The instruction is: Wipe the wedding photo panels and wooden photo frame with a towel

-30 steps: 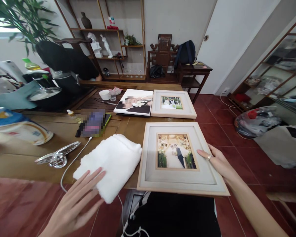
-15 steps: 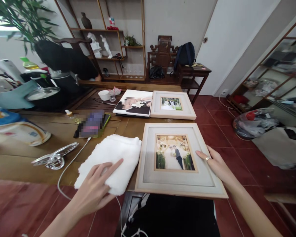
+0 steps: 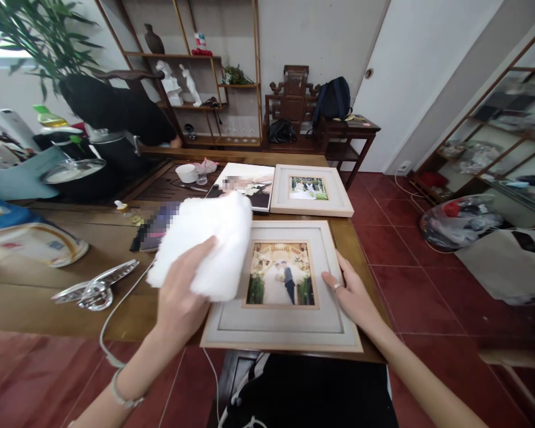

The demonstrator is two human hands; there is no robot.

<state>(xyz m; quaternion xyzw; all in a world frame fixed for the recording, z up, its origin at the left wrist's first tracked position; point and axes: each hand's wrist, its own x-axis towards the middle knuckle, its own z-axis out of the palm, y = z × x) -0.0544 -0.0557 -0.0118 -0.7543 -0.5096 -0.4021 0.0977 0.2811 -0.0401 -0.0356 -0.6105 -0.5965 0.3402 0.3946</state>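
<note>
My left hand [image 3: 181, 297] grips a folded white towel [image 3: 207, 241] and holds it lifted over the left edge of a pale wooden picture frame [image 3: 289, 324] with a wedding photo inside. That frame lies flat at the near edge of the wooden table [image 3: 49, 297]. My right hand [image 3: 350, 294] rests flat on the frame's right border, fingers stretched out, a ring on one finger.
A second framed photo [image 3: 311, 189] and a frameless print [image 3: 248, 183] lie farther back. A phone [image 3: 156, 229] with a white cable [image 3: 116, 312], a metal clip [image 3: 93, 288], a white cup [image 3: 188, 172] and a plate [image 3: 31, 244] sit to the left. Bags [image 3: 461, 220] lie on the red tiled floor at right.
My left hand closed on the towel and lifted it off the table, up and right over the frame. The near frame slid left, with my right hand still on it.
</note>
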